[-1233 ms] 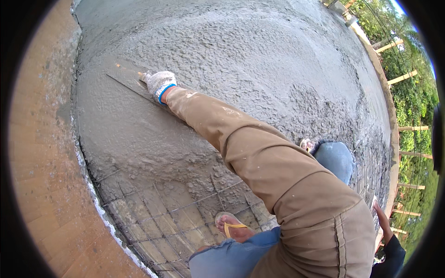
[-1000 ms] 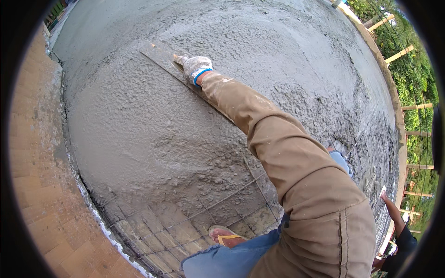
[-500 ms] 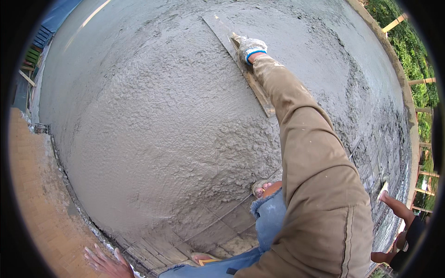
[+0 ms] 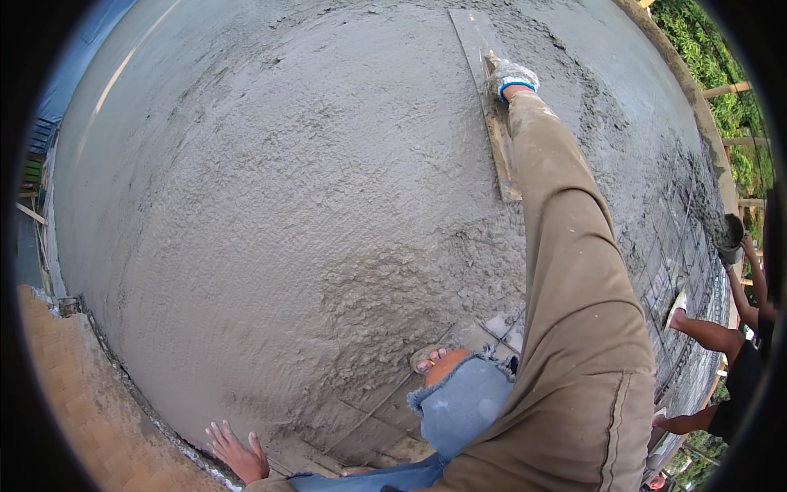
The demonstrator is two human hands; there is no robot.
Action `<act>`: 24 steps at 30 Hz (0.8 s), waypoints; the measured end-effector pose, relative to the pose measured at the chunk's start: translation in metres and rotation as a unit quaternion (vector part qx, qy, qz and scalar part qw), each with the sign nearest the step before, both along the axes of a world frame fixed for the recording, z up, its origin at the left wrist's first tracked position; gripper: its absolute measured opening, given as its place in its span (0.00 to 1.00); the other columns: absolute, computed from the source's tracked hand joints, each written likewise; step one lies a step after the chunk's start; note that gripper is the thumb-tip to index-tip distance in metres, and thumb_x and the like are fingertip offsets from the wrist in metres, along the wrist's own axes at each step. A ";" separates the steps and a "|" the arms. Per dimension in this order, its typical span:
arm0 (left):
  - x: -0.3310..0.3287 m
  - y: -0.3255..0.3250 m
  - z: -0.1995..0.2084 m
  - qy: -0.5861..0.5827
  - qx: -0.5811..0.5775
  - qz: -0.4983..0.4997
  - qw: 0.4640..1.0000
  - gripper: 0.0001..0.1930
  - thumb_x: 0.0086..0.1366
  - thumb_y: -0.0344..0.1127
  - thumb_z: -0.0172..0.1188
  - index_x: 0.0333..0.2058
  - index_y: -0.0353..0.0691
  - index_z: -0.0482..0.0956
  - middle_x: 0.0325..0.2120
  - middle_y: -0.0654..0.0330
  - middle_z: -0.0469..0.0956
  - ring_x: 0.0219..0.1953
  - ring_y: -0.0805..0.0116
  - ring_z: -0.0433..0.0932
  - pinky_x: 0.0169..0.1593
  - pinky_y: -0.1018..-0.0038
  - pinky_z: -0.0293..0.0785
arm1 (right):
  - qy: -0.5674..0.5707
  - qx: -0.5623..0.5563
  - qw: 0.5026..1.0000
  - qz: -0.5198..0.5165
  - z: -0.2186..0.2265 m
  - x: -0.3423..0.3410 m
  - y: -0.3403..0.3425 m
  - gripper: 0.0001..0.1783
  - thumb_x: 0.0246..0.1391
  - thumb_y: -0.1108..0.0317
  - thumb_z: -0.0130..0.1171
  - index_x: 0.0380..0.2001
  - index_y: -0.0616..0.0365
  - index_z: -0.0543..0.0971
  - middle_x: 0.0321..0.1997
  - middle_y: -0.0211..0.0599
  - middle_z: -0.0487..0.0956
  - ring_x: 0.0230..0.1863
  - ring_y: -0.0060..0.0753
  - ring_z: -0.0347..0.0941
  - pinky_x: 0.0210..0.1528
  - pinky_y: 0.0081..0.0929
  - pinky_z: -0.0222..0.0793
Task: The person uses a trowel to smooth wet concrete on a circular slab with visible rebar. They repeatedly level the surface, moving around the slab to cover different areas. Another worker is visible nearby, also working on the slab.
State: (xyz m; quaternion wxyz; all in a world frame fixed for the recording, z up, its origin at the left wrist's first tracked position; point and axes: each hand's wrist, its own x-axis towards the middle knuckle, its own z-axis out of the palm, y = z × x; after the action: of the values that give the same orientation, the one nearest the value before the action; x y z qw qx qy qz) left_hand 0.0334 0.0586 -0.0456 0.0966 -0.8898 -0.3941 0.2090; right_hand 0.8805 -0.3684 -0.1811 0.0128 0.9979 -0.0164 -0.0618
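My right hand (image 4: 515, 80), in a white knit glove with a blue cuff, grips a long flat concrete float (image 4: 503, 168) by the raised strip along its back. The float lies on wet grey concrete (image 4: 270, 205), its length running away from me. My bare left hand (image 4: 237, 455) has its fingers spread and holds nothing, close to the near left edge of the pour. Whether its palm touches the surface cannot be told. Between my arms show my knee in torn jeans (image 4: 469, 402) and a sandalled foot (image 4: 428, 357) beside rougher concrete.
Steel mesh (image 4: 672, 238) lies uncovered at the right and near my feet. Another person there tips a bucket (image 4: 728, 239) of concrete. A tan patterned surface (image 4: 82, 402) borders the left; a raised rim (image 4: 711, 139), wooden posts and greenery stand at the right.
My right hand and the float have moved right and slightly farther away, the float turning more lengthwise. My left hand has shifted right. The other person's bucket has come into view.
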 end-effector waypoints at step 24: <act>-0.043 -0.024 0.005 -0.163 -0.082 0.079 0.980 0.34 0.69 0.37 0.64 0.69 0.31 0.64 0.66 0.41 0.68 0.72 0.38 0.60 0.75 0.46 0.50 | 0.023 0.151 0.961 0.229 0.006 -0.018 0.190 0.38 0.59 0.43 0.60 0.67 0.53 0.74 0.67 0.52 0.76 0.68 0.55 0.72 0.69 0.44 0.67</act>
State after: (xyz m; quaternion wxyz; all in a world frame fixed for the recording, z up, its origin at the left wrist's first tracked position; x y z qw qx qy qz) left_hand -0.0097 0.0349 -0.0402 -0.0591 -0.8829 -0.4549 0.1001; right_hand 0.8623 -0.1783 -0.1755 -0.1241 0.9635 0.2225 -0.0822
